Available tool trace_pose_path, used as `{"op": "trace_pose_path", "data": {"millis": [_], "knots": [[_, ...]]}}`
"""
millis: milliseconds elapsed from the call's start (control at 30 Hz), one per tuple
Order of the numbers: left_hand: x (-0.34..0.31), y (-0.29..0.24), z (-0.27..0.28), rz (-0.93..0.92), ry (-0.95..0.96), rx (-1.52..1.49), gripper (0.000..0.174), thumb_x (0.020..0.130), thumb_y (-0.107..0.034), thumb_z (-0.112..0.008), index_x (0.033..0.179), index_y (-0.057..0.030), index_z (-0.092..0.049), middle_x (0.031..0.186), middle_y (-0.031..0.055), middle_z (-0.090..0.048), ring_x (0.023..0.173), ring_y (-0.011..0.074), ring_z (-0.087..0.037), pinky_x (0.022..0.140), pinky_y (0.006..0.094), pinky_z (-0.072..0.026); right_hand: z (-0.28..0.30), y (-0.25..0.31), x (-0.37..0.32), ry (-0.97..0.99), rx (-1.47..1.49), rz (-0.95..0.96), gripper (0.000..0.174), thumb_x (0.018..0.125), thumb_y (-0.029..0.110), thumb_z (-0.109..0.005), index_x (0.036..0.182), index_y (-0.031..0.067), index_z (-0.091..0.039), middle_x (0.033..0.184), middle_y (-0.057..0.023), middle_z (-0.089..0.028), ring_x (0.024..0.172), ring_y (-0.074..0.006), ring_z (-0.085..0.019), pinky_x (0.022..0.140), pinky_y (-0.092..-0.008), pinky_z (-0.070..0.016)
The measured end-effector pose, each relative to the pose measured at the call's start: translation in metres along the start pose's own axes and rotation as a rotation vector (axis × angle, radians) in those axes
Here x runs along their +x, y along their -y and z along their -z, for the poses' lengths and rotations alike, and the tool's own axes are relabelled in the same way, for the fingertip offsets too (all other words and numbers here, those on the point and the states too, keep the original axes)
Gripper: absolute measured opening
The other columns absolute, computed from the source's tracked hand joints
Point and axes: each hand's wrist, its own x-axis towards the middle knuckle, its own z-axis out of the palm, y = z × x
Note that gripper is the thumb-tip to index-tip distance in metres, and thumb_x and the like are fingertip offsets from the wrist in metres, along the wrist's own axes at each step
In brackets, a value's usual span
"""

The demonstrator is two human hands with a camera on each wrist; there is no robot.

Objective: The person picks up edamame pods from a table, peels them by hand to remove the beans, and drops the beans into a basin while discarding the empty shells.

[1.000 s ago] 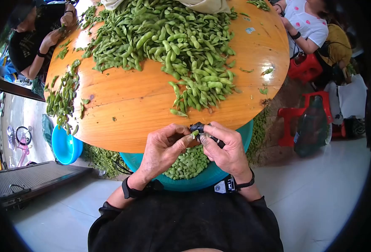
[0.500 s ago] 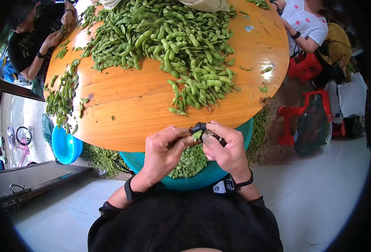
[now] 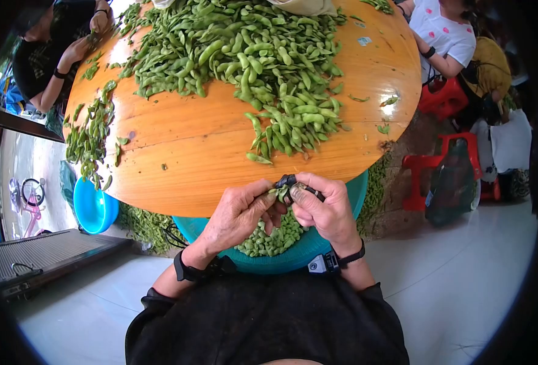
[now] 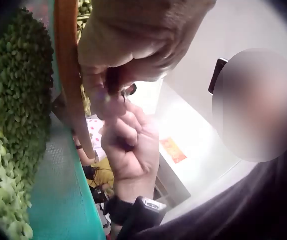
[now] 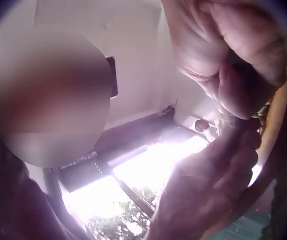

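Both hands meet over the near edge of the wooden table (image 3: pixel 208 198). The left hand (image 3: pixel 235 217) pinches a green pod (image 3: pixel 280 193) between thumb and fingers. Against it, the right hand (image 3: pixel 325 210) holds a small black tool, with black wrapping around a finger. Below them a teal basin (image 3: pixel 187 228) contains shelled green beans (image 3: pixel 272 240). A large heap of pods (image 3: pixel 220 55) covers the table's far middle. In the left wrist view the right hand (image 4: pixel 133 150) touches the left hand (image 4: pixel 143 35); the pod is not discernible there.
More pods (image 3: pixel 90 137) lie at the table's left edge. A blue basin (image 3: pixel 95 207) stands below left, near a ridged grey panel (image 3: pixel 56 258). Red stools (image 3: pixel 418 182) stand at right. One person (image 3: pixel 47 61) sits at far left, another (image 3: pixel 442 36) at far right.
The pod between the hands has changed from a compact piece to a looser, split-looking shape. The left hand has shifted slightly right and its lower fingers have spread over the basin.
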Motion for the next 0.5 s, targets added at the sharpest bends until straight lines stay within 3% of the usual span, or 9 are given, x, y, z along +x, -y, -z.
{"op": "trace_pose_path", "data": {"millis": [100,167,300,400,467,500], "knots": [[0.003,0.006,0.003,-0.033,0.021,-0.138,0.020,0.103,-0.014,-0.052,0.105,0.0041,-0.061,0.085,0.0101,-0.068,0.068,0.0145,-0.065,0.058,0.0266,-0.0532,-0.003,0.001,0.002,0.000,0.062,0.009,0.021,0.098,0.005,-0.058,0.113,-0.0082,-0.061,0.067,0.0021,-0.051,0.055,-0.0023,-0.044,0.047,-0.0201,-0.0359],[0.003,0.007,0.003,-0.066,0.034,-0.180,0.020,0.102,-0.014,-0.053,0.107,0.0039,-0.061,0.089,0.0114,-0.068,0.070,0.0172,-0.066,0.058,0.0270,-0.0537,-0.011,0.001,0.000,-0.039,-0.106,0.147,0.020,0.098,0.004,-0.057,0.114,-0.0081,-0.061,0.066,0.0019,-0.050,0.055,-0.0024,-0.044,0.047,-0.0198,-0.0353],[0.001,0.006,0.004,-0.064,-0.030,-0.295,0.016,0.099,-0.011,-0.057,0.107,0.0020,-0.062,0.089,0.0123,-0.069,0.070,0.0169,-0.066,0.056,0.0275,-0.0528,-0.011,0.001,0.000,-0.127,-0.189,0.207,0.022,0.097,0.002,-0.057,0.116,-0.0081,-0.062,0.070,0.0012,-0.052,0.056,-0.0026,-0.046,0.047,-0.0200,-0.0363],[0.001,0.008,0.002,-0.058,-0.083,-0.414,0.014,0.098,-0.009,-0.059,0.105,0.0017,-0.063,0.086,0.0125,-0.069,0.069,0.0169,-0.066,0.055,0.0272,-0.0521,-0.008,0.007,-0.004,-0.092,-0.149,0.176,0.026,0.095,0.000,-0.058,0.119,-0.0084,-0.061,0.080,-0.0006,-0.056,0.056,-0.0032,-0.048,0.048,-0.0207,-0.0383],[0.001,0.006,0.000,-0.041,-0.127,-0.488,0.012,0.097,-0.008,-0.060,0.104,0.0018,-0.064,0.085,0.0124,-0.069,0.069,0.0169,-0.066,0.055,0.0269,-0.0518,-0.007,0.010,-0.007,-0.042,-0.028,-0.018,0.028,0.095,-0.002,-0.058,0.121,-0.0086,-0.061,0.090,-0.0013,-0.056,0.057,-0.0040,-0.050,0.048,-0.0209,-0.0396],[0.001,0.006,-0.001,-0.064,-0.126,-0.460,0.012,0.097,-0.008,-0.061,0.103,0.0018,-0.064,0.083,0.0119,-0.069,0.068,0.0165,-0.065,0.055,0.0266,-0.0515,-0.010,0.010,-0.007,-0.044,-0.029,-0.018,0.028,0.095,-0.002,-0.058,0.121,-0.0086,-0.061,0.090,-0.0013,-0.056,0.057,-0.0040,-0.050,0.048,-0.0209,-0.0396]]}}
